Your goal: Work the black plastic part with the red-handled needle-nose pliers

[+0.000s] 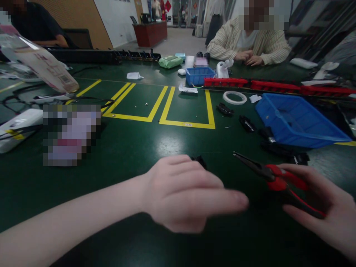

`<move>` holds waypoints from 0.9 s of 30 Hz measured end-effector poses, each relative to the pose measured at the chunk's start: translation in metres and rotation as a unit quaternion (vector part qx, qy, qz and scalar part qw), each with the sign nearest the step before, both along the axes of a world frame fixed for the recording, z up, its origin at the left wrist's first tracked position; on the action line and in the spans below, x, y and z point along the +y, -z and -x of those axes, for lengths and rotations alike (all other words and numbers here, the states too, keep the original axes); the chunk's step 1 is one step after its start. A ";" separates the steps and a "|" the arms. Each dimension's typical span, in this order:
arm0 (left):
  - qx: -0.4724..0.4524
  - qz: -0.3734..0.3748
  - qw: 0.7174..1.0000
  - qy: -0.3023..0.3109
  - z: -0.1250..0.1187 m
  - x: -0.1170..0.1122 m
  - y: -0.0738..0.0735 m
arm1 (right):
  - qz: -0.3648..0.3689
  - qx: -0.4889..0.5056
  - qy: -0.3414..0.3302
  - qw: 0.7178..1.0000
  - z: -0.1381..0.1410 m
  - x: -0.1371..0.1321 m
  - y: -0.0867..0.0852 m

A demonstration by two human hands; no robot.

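My right hand point(330, 207) is wrapped round the handles of red-and-black needle-nose pliers point(271, 176). Their jaws point to the upper left, and the tips are close together. At the middle front, my left hand point(186, 193) has its fingers curled in and the thumb side pointing right, towards the pliers. What it may hold is hidden under the fingers. Just beyond its knuckles a small black part point(199, 161) peeks out; I cannot tell whether the hand touches it. Farther off lie several black parts, one of them a short black piece point(246, 124).
A blue bin point(300, 122) stands at the right, with a tape roll point(235, 98) beside it. Red strips point(272, 86) run along the back, near a small blue basket point(199, 76). At left lie a phone point(73, 135) and a white power strip point(20, 128). A person point(250, 40) sits opposite.
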State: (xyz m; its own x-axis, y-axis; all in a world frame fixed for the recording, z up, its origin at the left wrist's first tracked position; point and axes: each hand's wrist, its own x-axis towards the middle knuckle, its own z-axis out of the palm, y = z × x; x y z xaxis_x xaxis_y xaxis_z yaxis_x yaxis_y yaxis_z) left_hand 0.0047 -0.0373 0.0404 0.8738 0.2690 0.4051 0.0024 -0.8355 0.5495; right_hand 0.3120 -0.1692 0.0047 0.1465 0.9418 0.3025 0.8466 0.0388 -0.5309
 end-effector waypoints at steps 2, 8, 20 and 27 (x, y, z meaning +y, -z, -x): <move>-0.050 -0.070 0.996 0.029 -0.006 0.024 0.009 | -0.024 -0.081 0.004 0.996 0.000 0.000 0.000; 0.145 -0.054 0.987 0.048 -0.009 0.051 0.028 | -0.090 -0.202 -0.058 0.974 0.000 0.010 0.001; 0.177 0.094 0.980 -0.018 -0.025 0.038 0.021 | -0.091 -0.198 -0.084 0.972 0.007 0.005 -0.005; 0.189 0.137 0.972 -0.002 -0.042 0.046 0.022 | -0.034 -0.103 0.000 0.994 0.013 0.007 -0.008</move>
State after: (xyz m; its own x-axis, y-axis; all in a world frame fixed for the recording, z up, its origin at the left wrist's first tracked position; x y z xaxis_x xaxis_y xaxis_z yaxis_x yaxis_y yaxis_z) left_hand 0.0470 0.0089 0.0180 0.9448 0.3261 -0.0328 0.2514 -0.6567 0.7110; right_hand 0.2990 -0.1622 0.0128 0.0750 0.9184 0.3884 0.9369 0.0685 -0.3429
